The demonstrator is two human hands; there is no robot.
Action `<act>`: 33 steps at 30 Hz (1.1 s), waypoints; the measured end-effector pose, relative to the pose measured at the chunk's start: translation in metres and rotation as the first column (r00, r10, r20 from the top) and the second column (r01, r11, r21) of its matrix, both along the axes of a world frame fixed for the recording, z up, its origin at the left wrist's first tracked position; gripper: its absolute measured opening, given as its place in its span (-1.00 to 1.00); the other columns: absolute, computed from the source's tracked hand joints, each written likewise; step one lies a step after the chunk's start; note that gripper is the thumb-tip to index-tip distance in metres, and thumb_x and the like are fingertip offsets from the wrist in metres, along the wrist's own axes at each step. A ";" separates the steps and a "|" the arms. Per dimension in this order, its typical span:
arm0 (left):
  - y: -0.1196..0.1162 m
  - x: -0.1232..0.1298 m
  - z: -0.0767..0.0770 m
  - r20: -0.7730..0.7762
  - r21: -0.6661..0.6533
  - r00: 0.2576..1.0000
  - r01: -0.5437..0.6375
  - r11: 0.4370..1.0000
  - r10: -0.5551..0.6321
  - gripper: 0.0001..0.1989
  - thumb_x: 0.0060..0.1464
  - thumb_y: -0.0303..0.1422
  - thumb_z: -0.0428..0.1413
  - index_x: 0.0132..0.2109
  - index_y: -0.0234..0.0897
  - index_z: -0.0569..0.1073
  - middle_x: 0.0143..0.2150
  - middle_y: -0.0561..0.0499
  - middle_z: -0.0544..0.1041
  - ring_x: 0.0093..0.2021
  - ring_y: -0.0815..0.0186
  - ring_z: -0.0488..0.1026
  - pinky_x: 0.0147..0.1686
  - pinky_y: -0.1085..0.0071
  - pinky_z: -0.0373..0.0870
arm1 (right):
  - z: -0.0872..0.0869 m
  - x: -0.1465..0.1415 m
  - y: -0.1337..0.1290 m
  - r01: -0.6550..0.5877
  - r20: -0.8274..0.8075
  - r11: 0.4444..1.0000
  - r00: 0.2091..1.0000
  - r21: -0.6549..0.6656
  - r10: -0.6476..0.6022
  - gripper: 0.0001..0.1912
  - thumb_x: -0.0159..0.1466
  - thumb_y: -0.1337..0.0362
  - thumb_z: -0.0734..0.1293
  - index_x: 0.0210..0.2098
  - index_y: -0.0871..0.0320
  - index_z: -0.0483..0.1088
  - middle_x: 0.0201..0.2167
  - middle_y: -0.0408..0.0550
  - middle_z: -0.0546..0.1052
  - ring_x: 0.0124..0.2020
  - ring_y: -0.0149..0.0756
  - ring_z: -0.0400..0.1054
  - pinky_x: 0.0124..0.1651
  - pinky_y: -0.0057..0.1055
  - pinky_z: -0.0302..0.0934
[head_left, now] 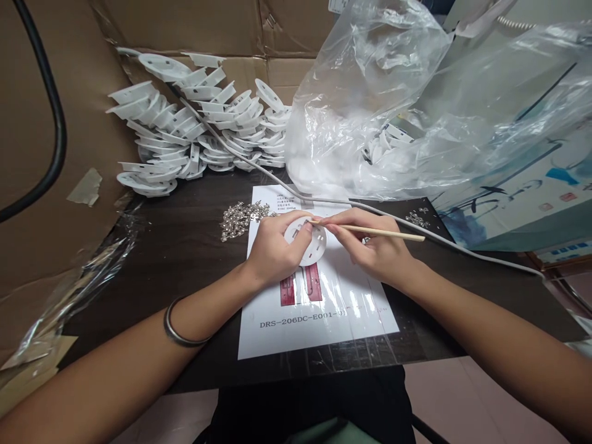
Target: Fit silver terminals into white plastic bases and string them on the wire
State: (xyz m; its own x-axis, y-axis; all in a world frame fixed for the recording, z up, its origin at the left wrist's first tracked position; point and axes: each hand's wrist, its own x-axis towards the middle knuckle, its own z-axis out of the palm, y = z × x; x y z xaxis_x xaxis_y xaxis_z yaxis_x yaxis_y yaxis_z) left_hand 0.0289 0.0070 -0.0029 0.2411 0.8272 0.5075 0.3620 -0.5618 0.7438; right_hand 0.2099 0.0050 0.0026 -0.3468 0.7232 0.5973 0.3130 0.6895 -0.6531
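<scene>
Pinched stick [386, 232], held disc [317, 251], DRS-206DC-E001 sheet [259, 341]

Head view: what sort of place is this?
Likely a small assembly workspace: stacked white discs, a heap of metal bits and a printed sheet, all on a dark table.

Both forearms [139, 348] slant inward from the near side; left hand [275, 248] gripping, thumb uppermost; right hand [385, 254] pinching.

Looks like smooth plastic on the disc [313, 246], matt wood on the stick [388, 232], shiny metal on the loose small parts [237, 221].
</scene>
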 end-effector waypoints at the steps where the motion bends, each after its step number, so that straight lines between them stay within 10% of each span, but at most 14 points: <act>1: 0.000 0.000 0.000 -0.004 -0.005 1.000 0.003 1.000 -0.003 -0.81 0.09 -0.40 0.05 -0.25 -0.27 0.57 -0.28 -0.03 0.63 -0.24 0.25 0.57 -0.20 0.32 0.51 | 0.000 0.000 0.000 0.010 -0.018 1.000 1.000 -0.017 -0.010 -0.87 0.27 0.35 0.32 -0.26 0.22 0.52 -0.33 -0.05 0.63 -0.51 -0.45 0.45 -0.53 -0.52 0.31; 15: 0.004 -0.004 0.004 0.047 -0.122 0.996 0.083 0.989 -0.077 -0.83 0.06 -0.35 0.13 -0.20 -0.27 0.55 -0.26 -0.02 0.64 -0.27 0.25 0.57 -0.26 0.34 0.53 | 0.005 -0.003 -0.003 -0.021 -0.186 0.942 0.981 -0.336 -0.045 -0.77 0.32 0.18 0.30 -0.34 0.18 0.51 -0.30 -0.06 0.60 -0.48 -0.49 0.39 -0.56 -0.55 0.21; 33: 0.002 -0.002 0.002 0.029 -0.164 0.993 0.119 0.979 -0.115 -0.82 0.12 -0.33 0.09 -0.19 -0.28 0.55 -0.33 -0.01 0.62 -0.31 0.27 0.54 -0.34 0.37 0.47 | 0.004 -0.001 -0.001 -0.048 -0.163 0.961 0.987 -0.272 0.003 -0.82 0.31 0.23 0.30 -0.33 0.14 0.51 -0.29 -0.08 0.59 -0.40 -0.45 0.42 -0.51 -0.54 0.25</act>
